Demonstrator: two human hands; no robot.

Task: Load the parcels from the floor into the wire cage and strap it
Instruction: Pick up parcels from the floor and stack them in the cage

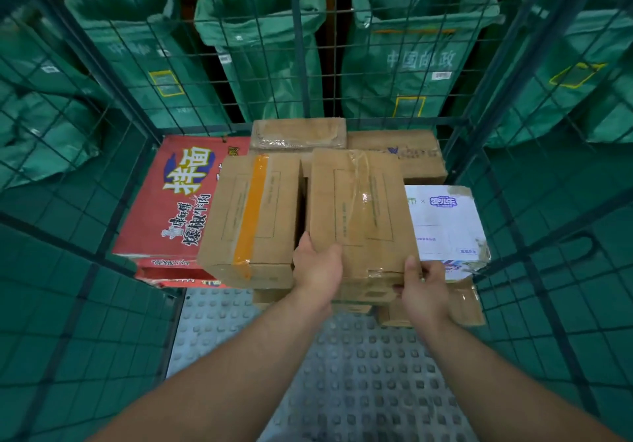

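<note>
Head | left hand (317, 267), right hand (424, 287) grip one carton (356, 208) | one white box (445, 229)

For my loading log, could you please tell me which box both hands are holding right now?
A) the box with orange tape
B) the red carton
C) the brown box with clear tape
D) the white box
C: the left hand and right hand grip the near end of the clear-taped box, beside the orange-taped box.
</note>
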